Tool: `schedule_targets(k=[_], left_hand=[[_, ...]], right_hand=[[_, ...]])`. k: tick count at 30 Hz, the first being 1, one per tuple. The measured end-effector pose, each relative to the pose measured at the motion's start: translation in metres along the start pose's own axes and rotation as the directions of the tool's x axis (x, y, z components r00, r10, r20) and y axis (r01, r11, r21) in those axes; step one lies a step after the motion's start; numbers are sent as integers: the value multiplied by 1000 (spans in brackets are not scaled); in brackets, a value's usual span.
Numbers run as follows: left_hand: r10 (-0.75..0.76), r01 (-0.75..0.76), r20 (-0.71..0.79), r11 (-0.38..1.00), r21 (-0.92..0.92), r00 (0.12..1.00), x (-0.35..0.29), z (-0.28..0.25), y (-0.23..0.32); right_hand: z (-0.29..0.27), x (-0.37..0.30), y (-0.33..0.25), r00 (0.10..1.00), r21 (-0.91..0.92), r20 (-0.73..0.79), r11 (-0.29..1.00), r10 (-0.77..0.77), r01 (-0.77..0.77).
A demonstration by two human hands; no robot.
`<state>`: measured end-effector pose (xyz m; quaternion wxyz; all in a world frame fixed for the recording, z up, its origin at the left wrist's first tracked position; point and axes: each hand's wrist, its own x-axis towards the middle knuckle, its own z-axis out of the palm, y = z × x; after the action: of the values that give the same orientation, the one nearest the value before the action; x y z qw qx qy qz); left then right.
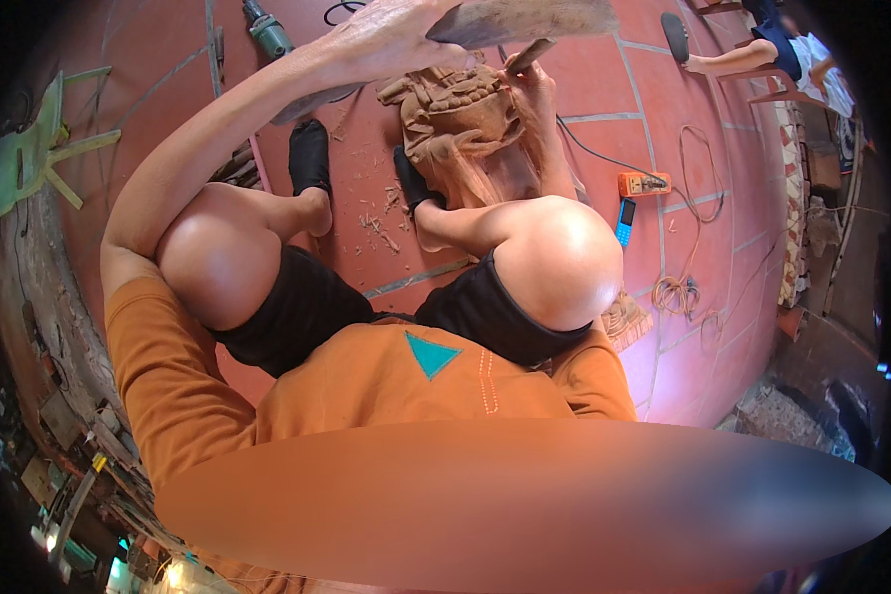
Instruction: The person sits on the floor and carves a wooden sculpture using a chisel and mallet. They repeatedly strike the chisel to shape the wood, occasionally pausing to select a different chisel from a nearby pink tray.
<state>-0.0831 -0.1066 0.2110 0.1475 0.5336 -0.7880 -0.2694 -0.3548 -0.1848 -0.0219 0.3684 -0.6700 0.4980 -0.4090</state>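
My left hand [391,38] is closed around a worn, club-like wooden mallet [530,20], whose broad end reaches right along the top edge. My right hand [535,94] grips a chisel [532,55], its rounded end pointing up near the mallet; the rest of the chisel is hidden. Between my feet and right forearm stands a brown wood carving [460,114] with rounded, layered relief. The right forearm lies against its right side. From this view I cannot tell whether mallet and chisel touch.
Wood shavings [381,216] litter the red tiles. A green power tool [267,32] lies at the upper left. On the right are an orange socket box [645,184], a blue phone [625,220] and a coiled cord [675,295]. Another person's leg [733,59] shows far right.
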Motion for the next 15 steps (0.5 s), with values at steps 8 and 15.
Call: schedule_targets(k=[8,15], left_hand=[[5,-7,-19,998,-60,1000,0,-2,2],[10,-20,-63,987,-160,998,1,10,-9]], right_hand=[[-1,3,-5,997,-80,9,994,-78,79],[3,1,-8,994,-235,42,966,-97,104]])
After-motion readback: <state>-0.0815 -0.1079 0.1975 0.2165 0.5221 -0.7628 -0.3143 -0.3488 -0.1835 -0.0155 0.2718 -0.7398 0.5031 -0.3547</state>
